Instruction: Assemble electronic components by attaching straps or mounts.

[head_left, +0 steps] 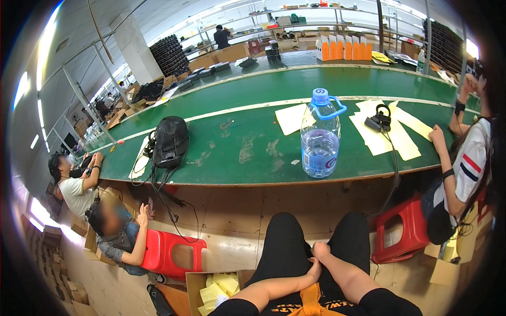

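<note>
A seated person rests both hands in the lap, between knees in black trousers: the left hand (314,269) lies against the right hand (320,248) at the wrist, fingers of each curled loosely together and clamped on nothing, so far as the view shows. The nearest thing to them is a large clear water bottle (320,134) with a blue cap and carry handle, standing upright on the green surface (247,152) at twelve o'clock from the hands, well apart from them and past the surface's near edge; its long axis runs vertical, and the right hand sits slightly nearer to it. At two o'clock, black headphones (380,120) lie on pale yellow paper sheets (395,134), their cable trailing down over the edge. At ten o'clock a black backpack (169,141) sits on the same surface with cords hanging from it. A red stool (403,229) stands at the right knee, another red stool (171,253) to the left, where a co-worker leans on it. An open cardboard box (219,287) of yellow paper sits by the left thigh. Nothing stands between the hands and the bottle but the surface's edge
</note>
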Demonstrator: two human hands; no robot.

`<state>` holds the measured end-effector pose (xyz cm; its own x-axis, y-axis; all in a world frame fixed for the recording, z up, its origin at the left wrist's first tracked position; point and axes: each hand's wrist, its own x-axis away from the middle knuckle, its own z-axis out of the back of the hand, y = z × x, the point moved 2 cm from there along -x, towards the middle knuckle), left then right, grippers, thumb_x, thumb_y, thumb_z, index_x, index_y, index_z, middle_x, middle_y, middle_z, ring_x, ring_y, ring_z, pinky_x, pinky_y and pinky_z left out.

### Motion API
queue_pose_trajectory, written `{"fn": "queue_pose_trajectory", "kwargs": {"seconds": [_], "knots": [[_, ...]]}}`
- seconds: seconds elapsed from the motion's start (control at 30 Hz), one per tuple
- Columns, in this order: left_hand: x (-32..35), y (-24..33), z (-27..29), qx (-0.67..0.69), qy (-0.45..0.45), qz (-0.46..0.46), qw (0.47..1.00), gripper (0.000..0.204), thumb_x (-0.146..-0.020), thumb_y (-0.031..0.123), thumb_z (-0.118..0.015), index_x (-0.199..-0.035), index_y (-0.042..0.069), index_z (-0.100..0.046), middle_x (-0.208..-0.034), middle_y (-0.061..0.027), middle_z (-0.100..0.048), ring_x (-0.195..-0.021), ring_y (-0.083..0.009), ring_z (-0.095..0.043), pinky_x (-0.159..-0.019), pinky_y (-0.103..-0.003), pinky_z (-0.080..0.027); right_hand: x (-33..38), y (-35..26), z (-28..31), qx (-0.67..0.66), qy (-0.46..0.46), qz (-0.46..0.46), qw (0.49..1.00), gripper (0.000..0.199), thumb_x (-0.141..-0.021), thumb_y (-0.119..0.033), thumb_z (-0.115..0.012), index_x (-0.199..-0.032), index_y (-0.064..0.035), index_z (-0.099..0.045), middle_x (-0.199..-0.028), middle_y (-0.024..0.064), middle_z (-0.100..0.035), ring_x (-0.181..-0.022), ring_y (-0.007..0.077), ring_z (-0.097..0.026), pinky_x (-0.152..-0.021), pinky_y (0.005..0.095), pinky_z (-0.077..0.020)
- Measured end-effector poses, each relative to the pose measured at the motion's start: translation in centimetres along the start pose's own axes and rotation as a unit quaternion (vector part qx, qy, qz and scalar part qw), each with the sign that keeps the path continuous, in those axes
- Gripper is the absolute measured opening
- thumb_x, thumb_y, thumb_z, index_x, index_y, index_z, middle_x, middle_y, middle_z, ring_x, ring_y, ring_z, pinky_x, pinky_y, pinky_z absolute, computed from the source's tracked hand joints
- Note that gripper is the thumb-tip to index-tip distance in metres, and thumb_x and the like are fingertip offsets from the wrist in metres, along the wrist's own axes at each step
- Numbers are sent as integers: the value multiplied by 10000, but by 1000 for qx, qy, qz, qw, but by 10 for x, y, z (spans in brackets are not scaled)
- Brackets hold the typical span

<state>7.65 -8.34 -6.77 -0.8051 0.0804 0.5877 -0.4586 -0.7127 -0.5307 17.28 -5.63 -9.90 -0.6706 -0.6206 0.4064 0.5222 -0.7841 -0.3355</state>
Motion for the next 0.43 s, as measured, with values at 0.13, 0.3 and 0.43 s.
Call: {"fn": "queue_pose_trajectory", "kwargs": {"seconds": [0.13,0.3,0.43], "knots": [[-1,1,0,3,-6,0,1000,331,-810,210,-314,-975,46,-549,-954,-154,-526,-828,-342,-482,-675,-503,-328,0,0,0,14,-9,-11,1000,200,-676,-191,-508,-754,-43,-618,-779,170,-589,-759,290,-580,-673,371,-459],[-5,7,-6,11,-5,-10,1000,337,-816,216,-306,-977,48,-550,-959,-153,-525,-827,-339,-482,-660,-499,-326,-3,2,-6,46,-30,-14,998,199,-692,-196,-504,-770,-53,-619,-794,155,-593,-772,280,-581,-681,360,-456],[-6,6,-4,15,-4,-35,999,341,-819,222,-302,-984,53,-548,-967,-152,-523,-829,-340,-481,-653,-495,-326,-1,3,-1,29,-51,-45,997,197,-695,-207,-515,-786,-68,-621,-828,132,-597,-811,268,-574,-719,363,-442]]}}
